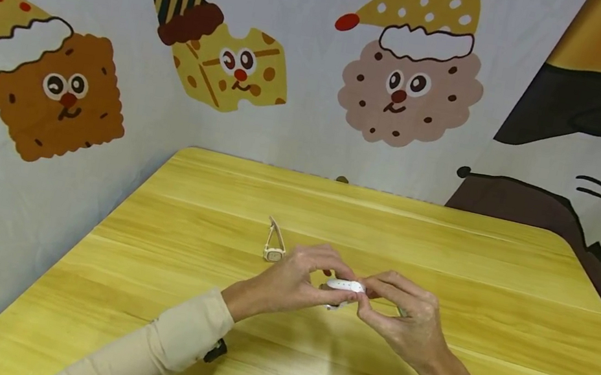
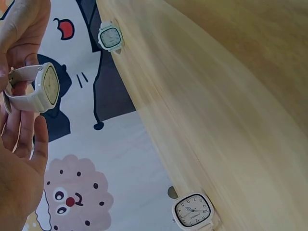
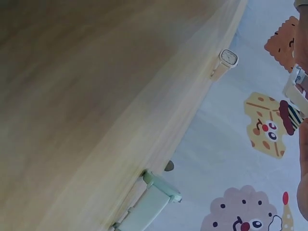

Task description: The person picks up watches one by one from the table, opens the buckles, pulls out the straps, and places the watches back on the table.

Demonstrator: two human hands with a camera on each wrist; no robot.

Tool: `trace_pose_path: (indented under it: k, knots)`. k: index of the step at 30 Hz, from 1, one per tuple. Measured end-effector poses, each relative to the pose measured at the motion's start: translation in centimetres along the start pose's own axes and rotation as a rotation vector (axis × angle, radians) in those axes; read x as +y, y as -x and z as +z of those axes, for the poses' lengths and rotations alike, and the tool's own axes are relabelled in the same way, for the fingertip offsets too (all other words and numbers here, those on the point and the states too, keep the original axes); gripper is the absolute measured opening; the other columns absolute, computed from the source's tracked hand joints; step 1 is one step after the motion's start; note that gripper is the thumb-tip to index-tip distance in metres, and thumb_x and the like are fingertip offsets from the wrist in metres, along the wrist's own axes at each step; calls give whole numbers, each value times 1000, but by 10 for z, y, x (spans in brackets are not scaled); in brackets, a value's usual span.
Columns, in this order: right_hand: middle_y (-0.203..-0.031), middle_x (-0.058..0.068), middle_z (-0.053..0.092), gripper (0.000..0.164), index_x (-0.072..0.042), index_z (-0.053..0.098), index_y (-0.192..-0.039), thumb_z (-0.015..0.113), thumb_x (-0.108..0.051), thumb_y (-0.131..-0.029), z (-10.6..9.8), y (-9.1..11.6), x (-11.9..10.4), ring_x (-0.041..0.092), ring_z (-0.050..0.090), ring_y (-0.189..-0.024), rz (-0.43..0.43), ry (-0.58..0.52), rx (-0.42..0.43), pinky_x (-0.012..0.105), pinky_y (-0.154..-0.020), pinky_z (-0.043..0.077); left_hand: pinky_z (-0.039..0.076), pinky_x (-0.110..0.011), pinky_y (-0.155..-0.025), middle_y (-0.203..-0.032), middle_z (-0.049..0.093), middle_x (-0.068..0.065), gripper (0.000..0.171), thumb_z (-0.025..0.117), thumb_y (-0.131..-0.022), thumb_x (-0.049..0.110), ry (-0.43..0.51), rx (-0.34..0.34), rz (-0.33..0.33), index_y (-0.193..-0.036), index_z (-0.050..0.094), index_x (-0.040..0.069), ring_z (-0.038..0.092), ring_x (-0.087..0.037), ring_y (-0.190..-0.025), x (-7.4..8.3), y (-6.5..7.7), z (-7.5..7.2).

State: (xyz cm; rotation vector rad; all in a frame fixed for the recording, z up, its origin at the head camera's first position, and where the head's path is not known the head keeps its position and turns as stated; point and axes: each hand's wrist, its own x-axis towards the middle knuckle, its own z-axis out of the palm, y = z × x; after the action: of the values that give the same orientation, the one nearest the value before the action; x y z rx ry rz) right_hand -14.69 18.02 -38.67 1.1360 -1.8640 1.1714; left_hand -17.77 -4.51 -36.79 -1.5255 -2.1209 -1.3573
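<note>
Both hands meet over the table around a white wristwatch. My left hand pinches its strap from the left, thumb and fingertips on the band. From the right, my right hand grips the strap end between thumb and fingers. In the left wrist view the held watch's strap curves into a loop, its face turned sideways. Fingers cover the place where the strap ends meet. A beige watch stands on its strap beyond the left hand.
A pale green watch also rests on the wooden table; the right wrist view shows its strap close by. Behind the table hangs a white cloth printed with cartoon figures.
</note>
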Motion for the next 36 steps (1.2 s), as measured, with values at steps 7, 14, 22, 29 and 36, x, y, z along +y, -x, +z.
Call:
trace_pose_path:
  k: [7,14,22,29,36]
  knots:
    - [-91,15,72,15,7,75,-96,69,-7,-95,0,2,-1,18,70,-79,44,-141,18,24,-71,59,54,-20,-76,-99,73,-2,19,83,-87,9,8,3,0,-104,75,3,63,-4,-95,1,0,1]
    - [-92,17,71,11,10,74,-98,72,-1,-94,-1,5,-3,17,71,-85,123,-209,35,26,-71,60,55,-21,-79,-96,71,-1,15,79,-90,6,40,-7,-15,-104,73,2,62,-4,-91,1,-1,1]
    - [-96,18,70,12,11,72,-103,70,9,-92,0,5,-6,15,71,-89,187,-176,39,25,-69,60,56,-19,-74,-101,70,-3,17,74,-95,7,37,2,-39,-111,71,1,63,-6,-93,3,-1,0]
    - [-108,10,69,40,4,70,-119,71,22,-83,-9,-10,-14,18,69,-92,267,-93,-121,29,-67,61,54,-20,-60,-102,70,-4,21,74,-94,7,24,15,-56,-113,70,1,59,-2,-80,1,-2,-2]
    - [-108,4,70,34,-1,74,-114,74,17,-84,-16,-15,-15,16,70,-88,245,-7,-216,25,-67,60,53,-15,-65,-100,70,-4,16,75,-93,6,-34,0,19,-108,72,0,58,-1,-80,1,-3,-2]
